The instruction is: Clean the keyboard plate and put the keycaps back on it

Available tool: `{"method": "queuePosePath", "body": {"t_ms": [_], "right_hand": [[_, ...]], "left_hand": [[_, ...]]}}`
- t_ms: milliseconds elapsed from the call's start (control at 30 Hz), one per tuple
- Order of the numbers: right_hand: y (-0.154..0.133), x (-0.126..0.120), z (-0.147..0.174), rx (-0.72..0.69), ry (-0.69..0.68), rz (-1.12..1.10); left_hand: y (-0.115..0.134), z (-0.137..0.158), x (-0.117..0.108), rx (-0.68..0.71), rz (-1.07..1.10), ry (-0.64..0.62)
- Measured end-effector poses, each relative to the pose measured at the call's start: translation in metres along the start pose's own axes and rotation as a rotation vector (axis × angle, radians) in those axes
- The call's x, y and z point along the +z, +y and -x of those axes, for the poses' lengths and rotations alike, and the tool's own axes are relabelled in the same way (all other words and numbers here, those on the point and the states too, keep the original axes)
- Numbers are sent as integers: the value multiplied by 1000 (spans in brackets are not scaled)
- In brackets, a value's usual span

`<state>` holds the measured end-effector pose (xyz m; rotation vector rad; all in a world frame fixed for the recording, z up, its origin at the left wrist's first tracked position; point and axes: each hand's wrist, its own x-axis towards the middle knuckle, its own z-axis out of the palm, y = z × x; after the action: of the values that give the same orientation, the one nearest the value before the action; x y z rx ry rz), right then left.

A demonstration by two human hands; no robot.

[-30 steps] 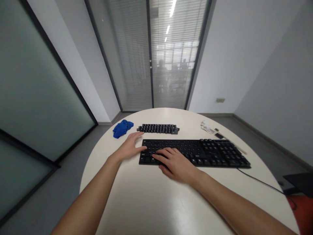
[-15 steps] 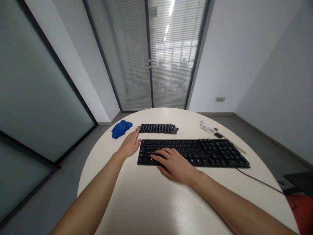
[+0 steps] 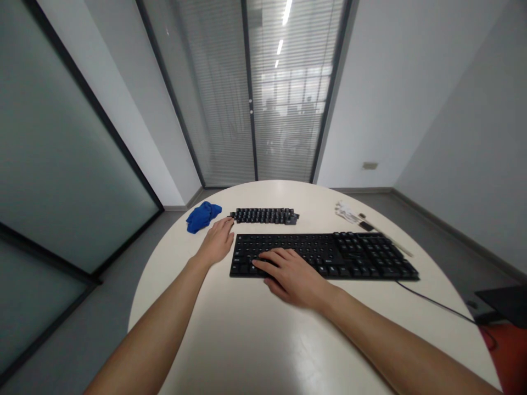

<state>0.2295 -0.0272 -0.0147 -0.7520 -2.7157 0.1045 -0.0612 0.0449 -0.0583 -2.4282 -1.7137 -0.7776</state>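
Note:
My left hand (image 3: pixel 217 240) reaches over the table, its fingers stretched out and its thumb apart. Its fingertips are at the left end of several rows of loose black keycaps (image 3: pixel 267 215); whether they touch one is too small to tell. Nearer to me lies a black keyboard (image 3: pixel 284 241), with low key places over its left and middle part and taller keycaps standing toward the right. On the keyboard's lower left part rests my right hand (image 3: pixel 290 275), palm down with fingers spread and nothing held. It hides some of the keys beneath.
A crumpled blue cloth (image 3: pixel 203 216) lies left of the keycaps. At the back right are a white item (image 3: pixel 345 212), a small black piece (image 3: pixel 365 226) and a thin pale stick (image 3: pixel 393 242). A cable (image 3: pixel 436 302) runs off the round table's (image 3: pixel 230 340) right side.
My left hand's fingertips have shifted slightly at the left end of the keycap rows, and its raised finger has come down. My right hand stays on the keyboard. The view has moved slightly.

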Motion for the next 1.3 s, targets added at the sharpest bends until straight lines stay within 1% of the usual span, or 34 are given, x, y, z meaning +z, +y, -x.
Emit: {"method": "queuePosePath", "body": {"t_ms": [200,367,500,600,667,733,867,933,1000,1100,1200,1300], "right_hand": [[1,1,0,-4,-1,-10],[1,-1,0,-5,0,-18],[2,-1,1,-9,9,-19],[1,-1,1,-8,16,-33],[1,-1,1,11,34,-67],[0,-1,1,54,81,-118],[1,-2,-1,184,260,-172],[1,-3,-1,227,340,-172],[2,-4,-2,244,387,-174],[2,-5,-2,256,433,-183],[2,-5,-2,254,464,-181],[3,-5,-1,242,485,-180]], "left_hand": [[2,-2,-6,-69,17,42],[6,-3,-15,-123,76,65],[15,-3,-22,-158,141,99],[27,-2,-27,-183,189,115],[40,0,-31,-161,236,107],[54,1,-35,-92,353,116],[83,5,-41,79,431,48],[94,6,-41,131,449,19],[100,8,-42,144,475,-2],[105,9,-44,110,524,-34],[107,9,-47,88,577,-57],[106,8,-48,95,628,-47]]}}
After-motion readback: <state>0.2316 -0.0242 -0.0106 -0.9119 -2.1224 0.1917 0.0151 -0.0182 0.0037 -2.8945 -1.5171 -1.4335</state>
